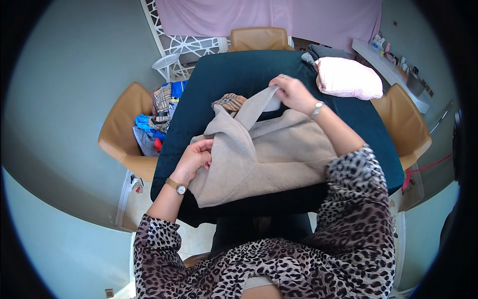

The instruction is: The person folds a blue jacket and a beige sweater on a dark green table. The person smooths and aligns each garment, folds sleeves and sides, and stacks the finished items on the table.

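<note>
teal cloth-covered bench, pale pink padded bundle on its far right corner, dark striped folded fabric just behind, tan armchairs around, blue and plaid clothes heaped on the left one, lilac curtain beyond

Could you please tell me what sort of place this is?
Probably a dining area in a home: tan chairs stand around a cloth-covered table, with a pink drape hanging beyond.

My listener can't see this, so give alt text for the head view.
A beige garment lies on a dark teal table, a person's left hand at its left side, right hand holding part up. A pale pink bundle lies at far right.
</note>
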Motion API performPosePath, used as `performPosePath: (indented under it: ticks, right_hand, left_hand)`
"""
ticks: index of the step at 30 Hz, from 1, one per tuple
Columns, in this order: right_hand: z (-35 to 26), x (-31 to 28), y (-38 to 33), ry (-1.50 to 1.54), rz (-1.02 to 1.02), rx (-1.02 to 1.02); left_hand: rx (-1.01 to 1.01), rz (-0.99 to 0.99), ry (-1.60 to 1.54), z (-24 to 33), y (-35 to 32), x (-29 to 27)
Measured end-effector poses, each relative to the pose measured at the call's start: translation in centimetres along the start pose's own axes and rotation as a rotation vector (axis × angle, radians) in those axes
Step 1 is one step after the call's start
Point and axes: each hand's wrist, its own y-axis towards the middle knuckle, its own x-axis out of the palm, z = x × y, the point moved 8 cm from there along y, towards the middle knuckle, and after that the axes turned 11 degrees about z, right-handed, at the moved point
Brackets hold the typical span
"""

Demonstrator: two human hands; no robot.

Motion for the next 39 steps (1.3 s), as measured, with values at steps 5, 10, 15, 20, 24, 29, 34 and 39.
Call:
performPosePath:
  ticks: [5,10,15,20,24,29,34,39]
  right_hand:
    - [-11.0,-9.3,-4.4,-0.155,-0.198,-0.329]
    - [-14.0,-8.2,-13.8,-0.138,-0.508,-0.159]
    - [-13.0,-10.8,-14.1,0.075,-0.390,0.104]
    - [-22.0,-10.2,-10.4,0.467,-0.637,0.076]
    - [-14.6,-7.9,-9.3,-0.032,-0.383,-0.070]
    - [0.5,-2.3,-10.2,-0.152,-0.439,0.116]
    - [2.3,1.3,-10.3,-0.254,-0.665,0.113]
    - [-0.8,-2.7,-9.7,-0.525,-0.546,-0.202]
  left_hand:
    - [0.493,0.082,0.604,1.5,-1.8,0.7]
    - [0.918,0.173,0.901,4.2,-4.2,2.0]
    - [1.001,0.136,0.756,4.7,-3.6,2.7]
    - [0.938,0.120,0.777,4.4,-4.2,1.9]
    - [0.931,0.236,0.696,7.3,-4.5,0.9]
    - [1.099,-0.149,0.968,9.8,-8.7,11.9]
    - [1.282,-0.290,1.107,7.6,-8.8,16.0]
    - [1.208,-0.127,0.707,8.8,-7.5,12.3]
